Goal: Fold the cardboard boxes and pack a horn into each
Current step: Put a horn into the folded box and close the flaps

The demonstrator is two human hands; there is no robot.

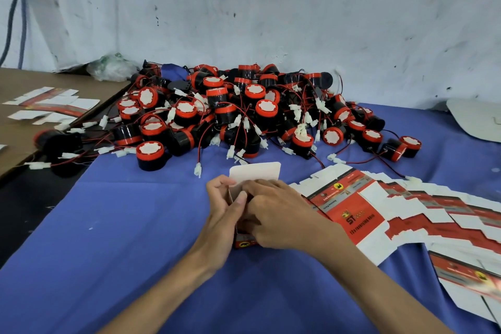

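Red-printed small cardboard box (244, 243) stands on the blue-clothed surface (135, 225), white flap (254, 171) up. Left hand (223, 214) and right hand (282, 218) grip it, fingers (260, 186) curled round its top.

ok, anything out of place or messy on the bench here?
Mildly. The horn pile is a tangled heap, and a few horns lie off the blue cloth on the left. The flat boxes on the right lie fanned out, not stacked. No damage visible.

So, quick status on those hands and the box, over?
Left hand, right hand gripping small red-and-white cardboard box, flap up. Pile of black-and-red round horns behind. Nothing blocking.
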